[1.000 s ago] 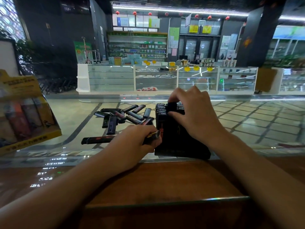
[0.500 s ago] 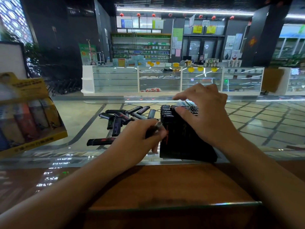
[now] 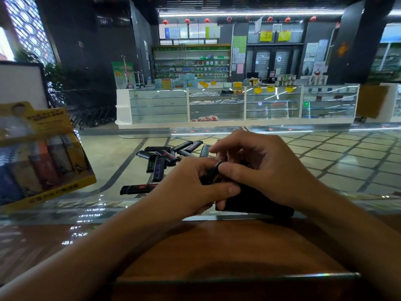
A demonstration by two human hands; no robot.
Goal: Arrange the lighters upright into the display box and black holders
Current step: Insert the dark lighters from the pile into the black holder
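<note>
The hall is lit dimly from long ceiling lamps and from daylight at a latticed window on the left. Bright reflections are seen on the glass counter. The yellow display box at the left edge is blurred. Straight lines are bent near the edges by the wide lens. A soft shadow is cast on the wooden surface.

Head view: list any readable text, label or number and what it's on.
"6": green standing sign far left of the shop shelves; the rest of it is blurred.
Yellow display box: header and front-edge print too blurred to read.
Wall posters, yellow counter tags: too small.
Loose lighters: no legible print.
</note>
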